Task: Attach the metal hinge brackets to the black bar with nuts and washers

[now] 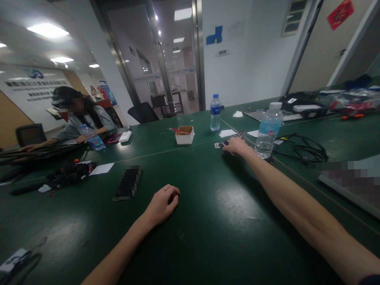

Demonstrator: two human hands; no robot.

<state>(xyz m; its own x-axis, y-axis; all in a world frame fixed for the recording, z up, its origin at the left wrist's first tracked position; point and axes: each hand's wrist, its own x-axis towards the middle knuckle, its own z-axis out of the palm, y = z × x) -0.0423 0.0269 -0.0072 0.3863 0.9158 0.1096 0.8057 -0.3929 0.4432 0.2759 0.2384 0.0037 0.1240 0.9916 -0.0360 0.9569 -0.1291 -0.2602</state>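
Observation:
My left hand (pixel 163 204) rests on the dark green table, its fingers loosely bent and the thumb apart, with nothing in it. A dark phone (pixel 128 184) lies to its left. Stretched far forward, my right hand (pixel 238 146) closes its fingers on a thin black-and-white patterned piece (pixel 220 145). What kind of piece it is cannot be made out, and the fingers cover part of it. Just right of this hand stands a clear water bottle (pixel 268 130) with a white cap. White paper (pixel 227 133) lies just beyond the fingers.
A small open white box (pixel 185 136) with a red item stands mid-table. Behind is a blue-capped bottle (pixel 215 112). Black cable (pixel 303 150) coils at right near a laptop-like slab (pixel 333 184). Black gear (pixel 68 173) lies left; a person (pixel 82 118) sits beyond, near another bottle (pixel 93 138).

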